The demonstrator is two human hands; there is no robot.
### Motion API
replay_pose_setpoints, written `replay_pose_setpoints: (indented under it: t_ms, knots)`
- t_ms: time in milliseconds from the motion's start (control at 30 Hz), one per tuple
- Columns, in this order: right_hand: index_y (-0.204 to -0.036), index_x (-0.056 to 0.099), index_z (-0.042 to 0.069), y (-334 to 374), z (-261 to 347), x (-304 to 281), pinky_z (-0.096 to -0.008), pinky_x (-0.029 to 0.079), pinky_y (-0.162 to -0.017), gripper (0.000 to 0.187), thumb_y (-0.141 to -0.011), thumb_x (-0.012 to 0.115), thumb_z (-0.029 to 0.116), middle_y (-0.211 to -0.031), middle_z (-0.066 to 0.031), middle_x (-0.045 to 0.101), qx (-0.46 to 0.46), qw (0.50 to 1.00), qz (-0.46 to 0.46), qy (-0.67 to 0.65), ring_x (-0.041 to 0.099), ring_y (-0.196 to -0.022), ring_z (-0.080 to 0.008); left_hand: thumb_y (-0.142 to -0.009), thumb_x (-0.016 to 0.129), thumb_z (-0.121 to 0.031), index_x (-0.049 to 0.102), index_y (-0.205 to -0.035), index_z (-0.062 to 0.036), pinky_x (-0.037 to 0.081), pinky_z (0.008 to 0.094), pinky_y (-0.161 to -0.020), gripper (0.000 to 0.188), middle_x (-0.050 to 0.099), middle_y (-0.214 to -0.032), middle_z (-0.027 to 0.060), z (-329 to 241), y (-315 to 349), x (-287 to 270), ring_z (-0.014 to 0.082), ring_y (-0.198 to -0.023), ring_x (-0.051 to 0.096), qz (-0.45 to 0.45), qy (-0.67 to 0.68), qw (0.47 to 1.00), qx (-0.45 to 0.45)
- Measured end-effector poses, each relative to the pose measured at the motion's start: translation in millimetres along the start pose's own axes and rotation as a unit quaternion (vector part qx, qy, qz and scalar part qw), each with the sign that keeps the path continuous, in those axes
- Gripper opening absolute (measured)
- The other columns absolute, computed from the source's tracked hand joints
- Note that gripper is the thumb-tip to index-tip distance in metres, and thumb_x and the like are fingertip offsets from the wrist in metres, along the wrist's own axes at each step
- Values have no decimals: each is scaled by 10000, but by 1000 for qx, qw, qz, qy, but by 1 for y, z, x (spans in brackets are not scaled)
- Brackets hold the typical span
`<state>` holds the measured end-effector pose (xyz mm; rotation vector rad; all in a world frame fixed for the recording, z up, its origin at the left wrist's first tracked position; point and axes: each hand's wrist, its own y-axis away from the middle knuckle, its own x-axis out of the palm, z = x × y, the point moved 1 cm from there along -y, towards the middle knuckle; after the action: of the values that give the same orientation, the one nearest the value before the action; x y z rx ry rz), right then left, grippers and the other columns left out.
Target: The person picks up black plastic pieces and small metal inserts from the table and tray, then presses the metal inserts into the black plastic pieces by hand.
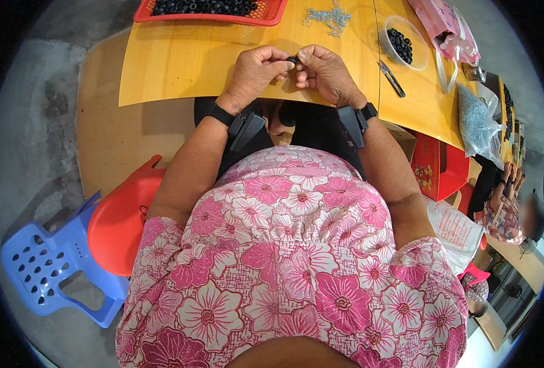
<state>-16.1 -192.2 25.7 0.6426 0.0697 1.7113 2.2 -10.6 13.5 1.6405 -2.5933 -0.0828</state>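
My left hand (pixel 256 72) and my right hand (pixel 327 73) meet over the front edge of the yellow table. Between their fingertips is a small black ring-like part (pixel 293 60), pinched from both sides and partly hidden by the fingers. Beyond the hands lies a loose pile of small clear pieces (pixel 330 19). To the right, a clear round tub (pixel 426 58) contains several black ring-shaped parts (pixel 401 46). A slim dark hand tool (pixel 391 80), perhaps tweezers or a cutter, lies near the tub.
A red basket (pixel 266 21) of black parts sits at the far left. Rightward are a pink bag (pixel 447 30) and a plastic bag of clear pieces (pixel 477 122). Red (pixel 118 221) and blue (pixel 33 264) chairs stand left. Another person's hands (pixel 508 184) show at right.
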Motion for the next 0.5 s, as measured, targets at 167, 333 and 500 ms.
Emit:
replay_pose_setpoints:
  t_ms: [167, 333, 500]
  knots:
    - [-914, 573, 46, -1, 0, -2, -232, 521, -590, 177, -914, 570, 223, -771, -34, 603, -2, 1000, 4, 5, 597, -622, -116, -865, 634, -129, 631, -988, 1, 486, 177, -600, 179, 631, -803, 13, -3, 0, 0, 62, -668, 584, 8, -6, 1000, -6]
    - [-942, 579, 21, -1, 2, -3, -243, 550, -595, 189, -920, 559, 207, -782, -51, 604, -1, 1000, 10, 15, 625, -646, -125, -864, 639, -146, 637, -983, -19, 471, 177, -577, 174, 621, -781, 0, -3, 0, -2, 52, -653, 572, 20, 17, 1000, -16]
    - [-947, 579, 21, -2, 2, -5, -246, 557, -612, 197, -917, 564, 216, -793, -51, 607, 2, 1000, 21, 16, 633, -668, -130, -866, 637, -151, 639, -984, -28, 471, 176, -580, 170, 622, -784, -3, -3, -1, -4, 51, -651, 571, 30, 22, 999, -26]
